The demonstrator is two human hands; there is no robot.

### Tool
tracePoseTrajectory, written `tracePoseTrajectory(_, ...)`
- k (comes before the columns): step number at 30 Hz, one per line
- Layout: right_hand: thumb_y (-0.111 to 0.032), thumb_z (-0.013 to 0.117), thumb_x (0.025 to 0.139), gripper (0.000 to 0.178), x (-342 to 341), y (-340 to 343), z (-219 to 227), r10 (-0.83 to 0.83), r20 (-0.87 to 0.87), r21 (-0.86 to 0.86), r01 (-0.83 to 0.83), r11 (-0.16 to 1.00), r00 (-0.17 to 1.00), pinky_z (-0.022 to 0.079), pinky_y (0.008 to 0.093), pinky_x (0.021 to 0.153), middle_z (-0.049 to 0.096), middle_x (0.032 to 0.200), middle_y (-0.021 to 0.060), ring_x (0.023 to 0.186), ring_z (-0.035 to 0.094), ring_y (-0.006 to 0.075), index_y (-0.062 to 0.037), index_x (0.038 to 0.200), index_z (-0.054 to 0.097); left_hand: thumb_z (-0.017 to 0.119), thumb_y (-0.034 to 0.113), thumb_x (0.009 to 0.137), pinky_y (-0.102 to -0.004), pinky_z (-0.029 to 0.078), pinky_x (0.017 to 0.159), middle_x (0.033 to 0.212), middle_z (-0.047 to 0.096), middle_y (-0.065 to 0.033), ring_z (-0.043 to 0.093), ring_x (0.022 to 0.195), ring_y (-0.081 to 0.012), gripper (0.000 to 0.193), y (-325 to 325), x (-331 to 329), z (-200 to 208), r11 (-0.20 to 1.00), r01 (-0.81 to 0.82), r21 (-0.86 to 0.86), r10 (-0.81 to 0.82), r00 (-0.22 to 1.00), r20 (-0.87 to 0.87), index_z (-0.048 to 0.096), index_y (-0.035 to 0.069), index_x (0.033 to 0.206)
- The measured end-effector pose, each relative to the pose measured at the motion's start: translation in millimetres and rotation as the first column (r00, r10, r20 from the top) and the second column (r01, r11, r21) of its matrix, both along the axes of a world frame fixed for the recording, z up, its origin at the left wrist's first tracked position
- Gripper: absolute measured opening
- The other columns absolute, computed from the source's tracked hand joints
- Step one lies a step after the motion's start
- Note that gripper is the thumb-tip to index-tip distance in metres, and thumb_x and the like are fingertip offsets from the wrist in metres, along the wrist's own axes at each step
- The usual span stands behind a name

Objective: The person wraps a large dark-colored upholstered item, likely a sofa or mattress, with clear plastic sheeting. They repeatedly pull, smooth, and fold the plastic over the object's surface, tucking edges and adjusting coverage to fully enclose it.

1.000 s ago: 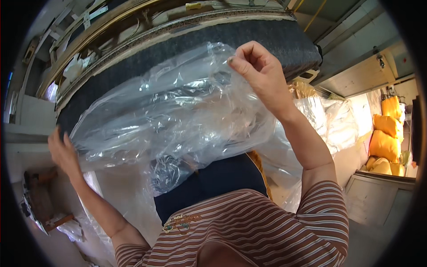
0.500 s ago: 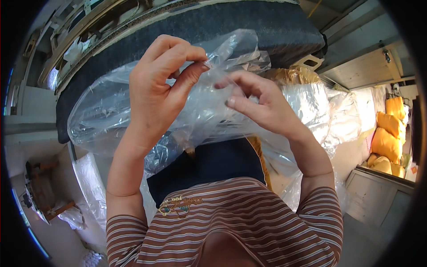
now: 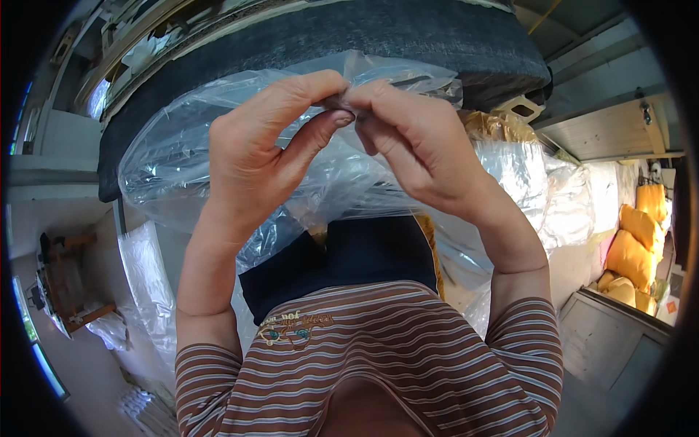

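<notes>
A large clear plastic sheet or bag (image 3: 182,156) spreads in loose folds over the front of a dark cloth-covered bench (image 3: 408,33) and across my lap. Above its middle my two hands meet. Thumb and forefinger of my left hand (image 3: 255,138) pinch a gathered bit of the plastic. Close against it, my right hand (image 3: 429,146) has its fingers curled and pressed together on the same gather, the fingertips partly hidden behind the knuckles.
More clear plastic in bundles (image 3: 575,193) lies to the right, beside a brown wrapped item (image 3: 499,125). Yellow cushion-like bundles (image 3: 633,237) are stacked at the far right. A wooden stand (image 3: 69,280) is at the left. Metal rails (image 3: 160,40) run behind the bench.
My right hand has moved up and left to meet the left hand, its fingers closing on the plastic. The upright tuft of plastic has sunk lower. My left hand keeps its pinch.
</notes>
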State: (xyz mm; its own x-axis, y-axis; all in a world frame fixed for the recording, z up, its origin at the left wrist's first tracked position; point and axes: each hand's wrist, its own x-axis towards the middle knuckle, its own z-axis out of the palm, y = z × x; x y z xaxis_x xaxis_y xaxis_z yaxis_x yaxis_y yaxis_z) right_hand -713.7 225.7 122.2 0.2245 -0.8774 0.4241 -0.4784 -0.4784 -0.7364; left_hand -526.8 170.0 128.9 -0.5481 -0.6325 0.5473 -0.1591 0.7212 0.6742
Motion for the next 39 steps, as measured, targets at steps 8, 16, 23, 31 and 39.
tracePoseTrajectory(8, -0.041, 0.064, 0.082, 0.045, 19, -2, -7, 0.072, 0.495, 0.461, -0.332, 0.823, 0.866, 0.045, 0.0277, 0.059, 0.058, 0.079, 0.0058, 0.068, 0.056, 0.0172, -0.0018, 0.102, 0.056, 0.067, -0.011, 0.072, -0.0277, 0.049, 0.071, 0.091, 0.065, -0.0138, 0.064, 0.082, -0.0225, 0.024, 37, 25, 2, 0.981, -0.109, -0.159, 0.094, 0.991, -0.098, 0.065, 0.001, 0.093)
tracePoseTrajectory(16, -0.017, 0.053, 0.091, 0.011, -72, -51, -78, -0.501, 0.865, 0.495, -0.111, 0.862, -0.030, 0.048, 0.0311, 0.067, 0.057, 0.084, 0.0075, 0.073, 0.054, 0.0179, -0.0058, 0.088, 0.055, 0.051, 0.020, 0.092, -0.0341, 0.048, 0.079, 0.093, 0.057, -0.0136, 0.056, 0.088, -0.0240, 0.019, -54, 185, 26, 0.485, -0.853, -0.196, 0.711, 0.514, -0.480, 0.053, 0.002, 0.093)
tracePoseTrajectory(23, -0.024, 0.047, 0.093, 0.020, -282, 33, 57, -0.224, 0.869, -0.257, 0.790, 0.556, 0.441, 0.049, 0.0376, 0.083, 0.057, 0.094, 0.0062, 0.086, 0.056, 0.0194, -0.0054, 0.098, 0.052, 0.050, 0.020, 0.094, -0.0315, 0.045, 0.080, 0.091, 0.054, -0.0100, 0.053, 0.085, -0.0204, 0.020, -174, 221, -87, 0.641, -0.767, -0.008, 0.765, 0.638, 0.093, 0.052, 0.001, 0.097)
tracePoseTrajectory(31, -0.039, 0.033, 0.098, 0.058, -301, -87, 5, -0.894, -0.318, -0.381, 0.821, 0.426, 0.316, 0.020, 0.0425, 0.111, 0.026, 0.147, 0.0220, 0.135, 0.027, 0.0352, -0.0069, 0.145, 0.022, 0.047, 0.019, 0.095, -0.0268, 0.039, 0.083, 0.091, 0.050, -0.0069, 0.048, 0.087, -0.0157, 0.021, -123, 196, -114, 0.685, -0.728, 0.026, 0.715, 0.680, 0.163, 0.051, -0.001, 0.102)
tracePoseTrajectory(39, -0.045, 0.048, 0.088, 0.042, -382, -140, -112, -0.794, -0.538, -0.334, 0.793, 0.509, 0.283, 0.042, 0.0448, 0.090, 0.060, 0.111, 0.0222, 0.104, 0.055, 0.0374, -0.0078, 0.104, 0.062, 0.039, 0.025, 0.099, -0.0340, 0.041, 0.090, 0.111, 0.057, -0.0218, 0.055, 0.104, -0.0323, 0.034, -124, 516, -109, 0.287, -0.855, -0.432, 0.900, 0.086, 0.427, 0.049, -0.002, 0.117)
